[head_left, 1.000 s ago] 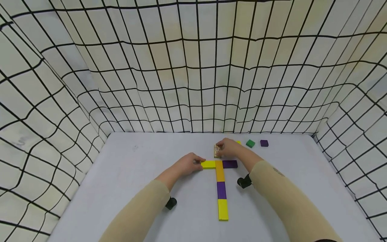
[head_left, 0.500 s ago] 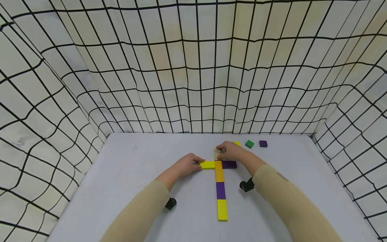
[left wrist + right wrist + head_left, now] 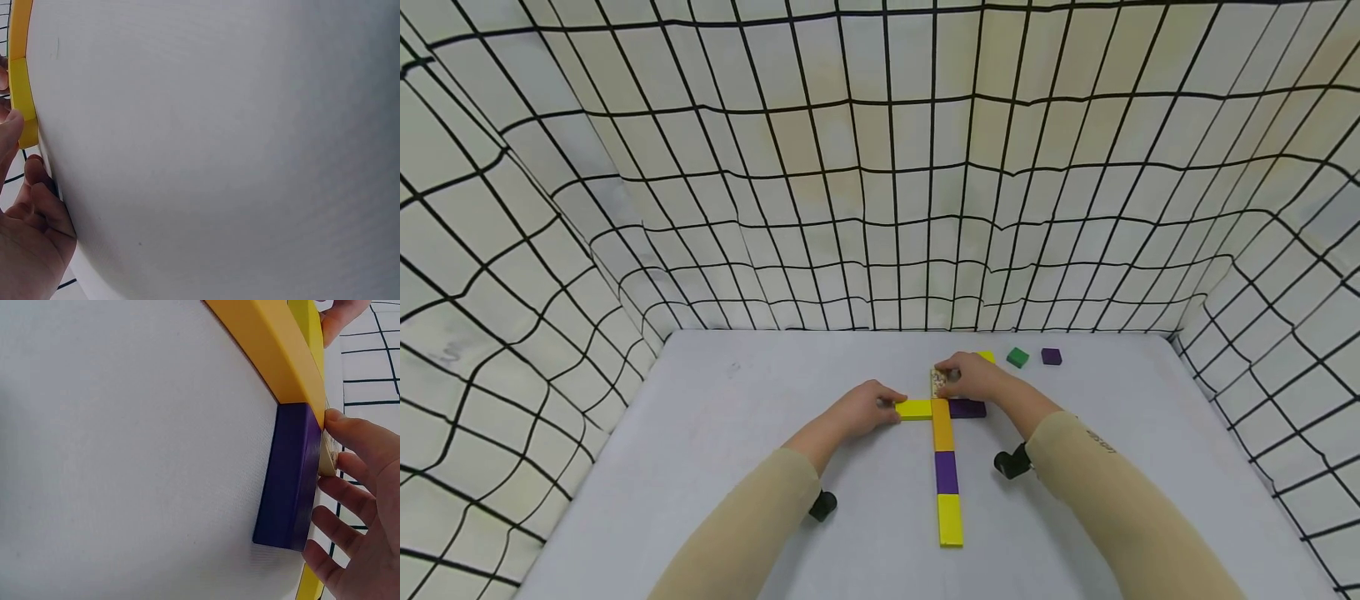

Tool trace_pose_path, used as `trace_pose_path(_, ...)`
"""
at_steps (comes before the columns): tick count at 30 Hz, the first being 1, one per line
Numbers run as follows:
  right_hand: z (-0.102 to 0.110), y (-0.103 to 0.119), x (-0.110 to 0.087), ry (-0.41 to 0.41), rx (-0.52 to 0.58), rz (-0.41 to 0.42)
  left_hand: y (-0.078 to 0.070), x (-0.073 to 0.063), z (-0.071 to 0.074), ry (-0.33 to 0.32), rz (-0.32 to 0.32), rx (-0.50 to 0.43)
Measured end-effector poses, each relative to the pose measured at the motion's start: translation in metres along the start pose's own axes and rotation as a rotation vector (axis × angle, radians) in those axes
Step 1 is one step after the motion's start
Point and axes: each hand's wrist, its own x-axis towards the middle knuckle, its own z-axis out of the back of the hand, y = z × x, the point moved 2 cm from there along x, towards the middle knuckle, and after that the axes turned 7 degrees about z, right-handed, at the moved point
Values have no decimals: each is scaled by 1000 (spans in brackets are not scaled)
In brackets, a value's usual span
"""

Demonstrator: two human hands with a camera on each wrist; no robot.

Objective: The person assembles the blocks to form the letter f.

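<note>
Flat rectangular blocks form a cross on the white table (image 3: pixel 737 517). Its stem is an orange block (image 3: pixel 942 427), a purple block (image 3: pixel 947 472) and a yellow block (image 3: pixel 951 521). At the orange block's far end, a second yellow block (image 3: pixel 915 410) points left and a dark purple block (image 3: pixel 967 409) points right. My left hand (image 3: pixel 859 409) grips the outer end of that left yellow block between thumb and fingers. With thumb and fingers, my right hand (image 3: pixel 973 377) pinches a cream block with a speckled pattern (image 3: pixel 937 383) right at the orange block's far end. The right hand partly hides it.
Behind my right hand lie another yellow block (image 3: pixel 987 356), a green block (image 3: pixel 1018 357) and a small purple block (image 3: pixel 1052 357). A black net (image 3: pixel 895 221) hangs before the pale walls behind and beside the table. Black wrist cameras sit under both forearms.
My right hand has drawn the speckled block toward me, narrowing the gap to the orange block's far end. The left hand stays on the yellow block. The head view has shifted slightly.
</note>
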Motion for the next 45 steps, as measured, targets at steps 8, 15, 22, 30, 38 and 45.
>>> trace_pose_path(8, 0, -1, -2, 5, 17, 35, 3, 2, -1, 6, -2, 9)
trace_pose_path(15, 1, -2, -6, -43, 78, 15, 4, 4, -2, 5, -1, 21)
trace_pose_path(22, 4, -9, -13, -105, 93, 26, 2, 3, -3, 6, 4, 10)
trace_pose_path(30, 17, -12, -28, -163, 124, 42, 2, 2, -2, -14, 16, 6)
trace_pose_path(38, 31, -27, -54, -216, 138, 64, 0, -2, 0, -11, 4, -28)
trace_pose_path(45, 45, -55, -87, -244, 121, 85, 1, -2, -1, -9, 9, -30)
